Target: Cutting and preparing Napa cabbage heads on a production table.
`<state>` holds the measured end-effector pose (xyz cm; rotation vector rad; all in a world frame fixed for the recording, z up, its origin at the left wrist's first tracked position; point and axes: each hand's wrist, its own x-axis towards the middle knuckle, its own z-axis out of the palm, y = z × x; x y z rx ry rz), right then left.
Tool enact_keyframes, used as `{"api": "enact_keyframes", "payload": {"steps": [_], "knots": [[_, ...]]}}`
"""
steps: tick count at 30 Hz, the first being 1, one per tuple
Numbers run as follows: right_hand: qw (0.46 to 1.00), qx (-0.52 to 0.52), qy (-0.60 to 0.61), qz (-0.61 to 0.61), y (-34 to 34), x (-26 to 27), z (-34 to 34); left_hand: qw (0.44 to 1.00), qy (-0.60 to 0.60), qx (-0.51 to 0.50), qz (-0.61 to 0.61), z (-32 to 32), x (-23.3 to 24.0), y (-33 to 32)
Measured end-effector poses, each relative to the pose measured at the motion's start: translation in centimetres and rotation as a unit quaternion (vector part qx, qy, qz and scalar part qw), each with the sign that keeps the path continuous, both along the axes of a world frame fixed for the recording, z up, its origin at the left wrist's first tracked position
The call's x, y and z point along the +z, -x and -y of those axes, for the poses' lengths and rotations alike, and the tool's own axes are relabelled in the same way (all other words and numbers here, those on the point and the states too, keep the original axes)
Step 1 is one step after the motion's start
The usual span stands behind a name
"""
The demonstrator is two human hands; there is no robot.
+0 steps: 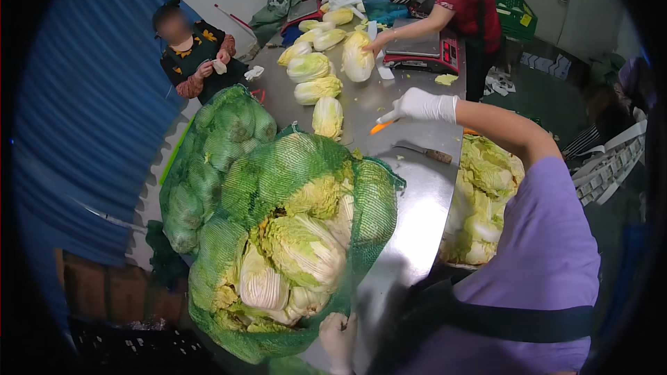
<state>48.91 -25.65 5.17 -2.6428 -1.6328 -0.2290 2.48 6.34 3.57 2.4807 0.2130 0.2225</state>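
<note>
My right hand (419, 106), in a white glove, is out over the steel table, closed on a slim orange object (382, 126). Just below it lies a knife (424, 152) with a worn handle. At the lower edge my gloved left hand (338, 336) has its fingers curled on the rim of a green mesh bag (281, 161). The bag is cut or pulled open towards me. Inside, napa cabbages (305, 250) show their white stems and yellow-green leaves. A second, full mesh bag (224, 140) leans behind it on the left.
Several trimmed cabbages (318, 89) line the steel table (424, 192). Across it, a co-worker (471, 10) grips a cabbage (358, 57) beside a red scale (424, 54). Another person (195, 57) stands at the far left. Loose leaves fill a container (484, 192) to my right.
</note>
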Motion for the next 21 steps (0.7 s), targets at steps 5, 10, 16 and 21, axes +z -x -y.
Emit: {"api": "enact_keyframes", "payload": {"steps": [5, 10, 16, 21], "knots": [[0.996, 0.070, 0.004, -0.047, 2.6, 0.3, -6.5, 0.999, -0.003, 0.012, -0.038, 1.3, 1.8, -1.6], [0.995, 0.036, 0.022, -0.087, -1.5, -4.7, -8.0, 1.000, -0.007, -0.027, -0.003, -1.0, 1.4, -0.9], [0.994, 0.013, 0.110, 0.014, -4.6, -5.9, 7.1, 0.992, 0.076, 0.098, 0.020, 1.2, 1.8, 4.3], [0.998, -0.047, -0.003, -0.044, 2.2, -0.2, -0.3, 0.998, 0.023, 0.011, -0.057, 1.0, 0.4, 1.2]]}}
